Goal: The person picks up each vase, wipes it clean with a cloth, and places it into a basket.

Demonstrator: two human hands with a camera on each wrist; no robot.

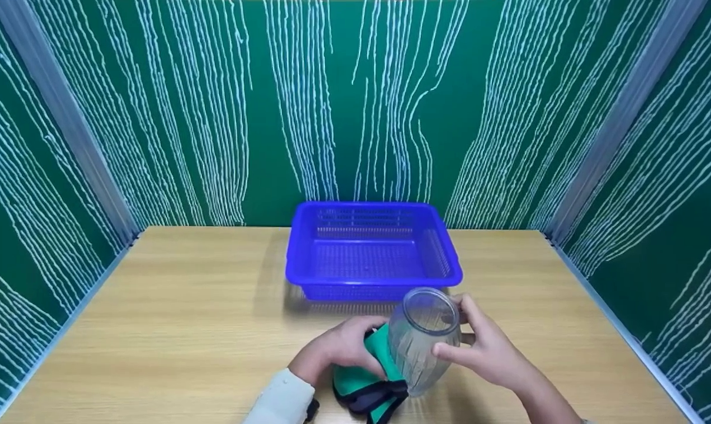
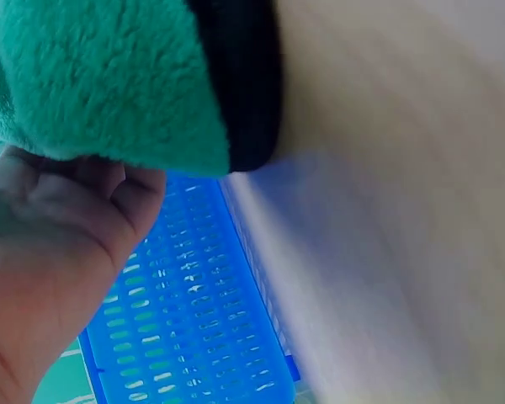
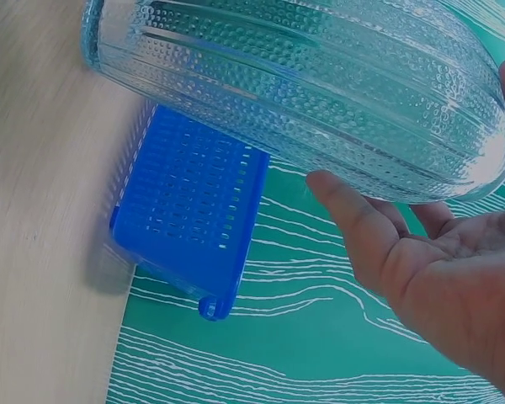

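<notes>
A ribbed, dimpled clear glass vase [image 1: 417, 358] stands slightly tilted above the table, its round mouth facing up towards the head camera. My right hand [image 1: 492, 353] holds it from the right, thumb on the near side and fingers behind. In the right wrist view, those fingers [image 3: 366, 231] lie along the wall of the vase [image 3: 320, 93]. Against the vase's left side, my left hand [image 1: 348, 344] grips a fluffy green cloth [image 1: 352, 381] with black edging. The left wrist view shows the cloth [image 2: 109, 84] covering the fingertips of that hand [image 2: 59, 236].
Just beyond the hands, a blue plastic basket [image 1: 373, 281] with slotted walls sits on the wooden table [image 1: 185, 330]. Green panels [image 1: 379, 118] with wavy white lines enclose the table at the back and sides, joined by grey metal posts [image 1: 620, 112].
</notes>
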